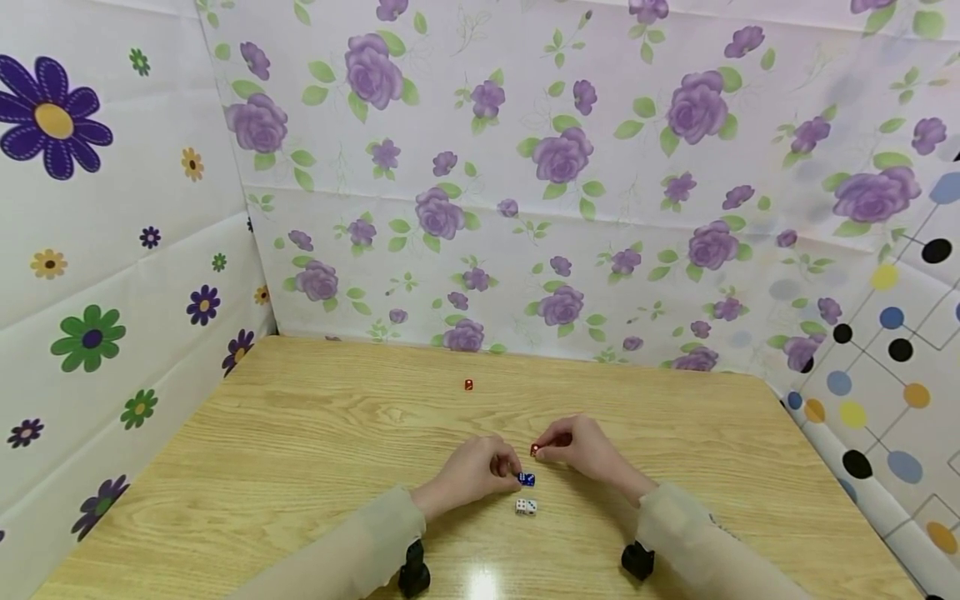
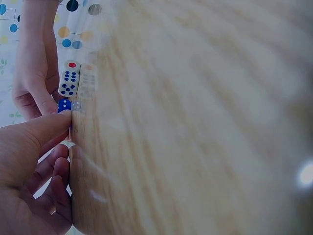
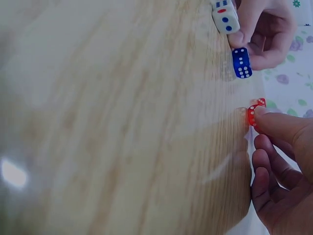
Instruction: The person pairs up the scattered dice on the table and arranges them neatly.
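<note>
In the head view my left hand [image 1: 474, 471] pinches the left one of two blue dice [image 1: 530, 480], which sit side by side on the table. Thumb and forefinger meet at that blue die [image 2: 64, 104] in the left wrist view. My right hand [image 1: 588, 454] holds a red die [image 1: 535, 450] between thumb and fingertips, just beyond the blue pair and a little to its right. Its white-dotted face shows beside the thumb in the right wrist view. Two white dice [image 1: 527, 507] stand together on the near side of the blue ones.
Another red die [image 1: 468, 385] lies alone toward the back of the wooden table [image 1: 337, 425]. Floral cloth [image 1: 487, 167] hangs behind the table, with patterned cloths at both sides. Black straps with small devices [image 1: 414, 571] are on both wrists.
</note>
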The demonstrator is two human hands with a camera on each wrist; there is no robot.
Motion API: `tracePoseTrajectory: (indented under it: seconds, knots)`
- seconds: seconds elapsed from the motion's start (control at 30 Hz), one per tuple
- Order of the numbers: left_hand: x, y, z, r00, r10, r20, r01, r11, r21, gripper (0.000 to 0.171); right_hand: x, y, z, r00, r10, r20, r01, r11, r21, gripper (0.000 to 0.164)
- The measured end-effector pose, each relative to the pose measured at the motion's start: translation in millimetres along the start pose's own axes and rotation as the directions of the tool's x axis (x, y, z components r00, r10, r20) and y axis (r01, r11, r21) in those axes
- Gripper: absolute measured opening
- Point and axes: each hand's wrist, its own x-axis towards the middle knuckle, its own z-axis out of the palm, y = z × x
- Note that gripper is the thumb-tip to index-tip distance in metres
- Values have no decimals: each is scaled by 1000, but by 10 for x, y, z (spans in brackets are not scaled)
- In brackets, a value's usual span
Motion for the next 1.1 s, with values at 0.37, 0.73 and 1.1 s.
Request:
tracePoseTrajectory:
  seconds: [0.37,0.73,1.1]
  knots:
    - [19,-7,-20,999,53,-5,-53,999,2,10,7,-12,-5,1000,10,28,-11,1000,13,5]
    - [15,31,-71,999,26,27,-26,1000,-2,10,10,39,39,1000,-4,30,3,1000,24,5]
    - [17,16,-37,999,32,22,-32,999,-2,11,-45,44,84,1000,20,5,-20,998,56,6]
